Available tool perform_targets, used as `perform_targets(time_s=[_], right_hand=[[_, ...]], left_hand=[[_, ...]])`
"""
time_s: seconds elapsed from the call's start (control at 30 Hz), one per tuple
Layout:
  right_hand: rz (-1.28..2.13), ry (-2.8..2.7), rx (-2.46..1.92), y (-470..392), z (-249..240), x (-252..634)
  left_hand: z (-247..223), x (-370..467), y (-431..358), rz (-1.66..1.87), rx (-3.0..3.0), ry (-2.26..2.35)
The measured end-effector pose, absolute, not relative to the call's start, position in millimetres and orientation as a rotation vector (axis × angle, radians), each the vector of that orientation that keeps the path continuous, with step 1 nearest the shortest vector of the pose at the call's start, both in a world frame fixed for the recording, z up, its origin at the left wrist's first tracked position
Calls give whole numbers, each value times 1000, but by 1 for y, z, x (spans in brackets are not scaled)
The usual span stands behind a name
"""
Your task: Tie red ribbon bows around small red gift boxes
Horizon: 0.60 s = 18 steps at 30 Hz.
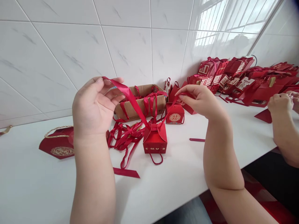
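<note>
A small red gift box (155, 142) stands upright on the white table, its flaps folded together at the top and a dark red cord loop hanging from its front. Red ribbon (131, 97) runs through the top of the box, with its two ends raised in a V. My left hand (94, 102) pinches one end between thumb and finger, the other fingers loosely curled. The other end is pinched in the fingertips of my right hand (196, 98). Both hands are above the box without touching it.
Loose ribbons (127, 135) lie left of the box, before a cardboard box (140, 109) of more ribbon. Another red box (175, 114) stands behind; a rope-handled one (58, 146) is at left. Stacked red boxes (233, 74) line the wall. A co-worker's hand (280, 104) is at far right.
</note>
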State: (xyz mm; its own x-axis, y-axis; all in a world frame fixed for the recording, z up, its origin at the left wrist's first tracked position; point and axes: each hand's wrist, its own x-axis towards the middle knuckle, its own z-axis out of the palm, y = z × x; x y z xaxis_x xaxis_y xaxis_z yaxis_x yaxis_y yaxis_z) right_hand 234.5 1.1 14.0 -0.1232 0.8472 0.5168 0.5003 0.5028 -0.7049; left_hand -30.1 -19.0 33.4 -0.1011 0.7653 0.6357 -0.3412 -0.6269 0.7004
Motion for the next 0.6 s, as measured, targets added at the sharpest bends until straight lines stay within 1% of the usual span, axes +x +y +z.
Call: perform_targets(time_s=[0.37,0.6], right_hand=[[517,-1473,-715,14,13,231],[426,-1413,-610,14,11,227]], left_hand=[[33,-32,-20,1845,1394,502],[35,-29,-24,1853,1380,480]])
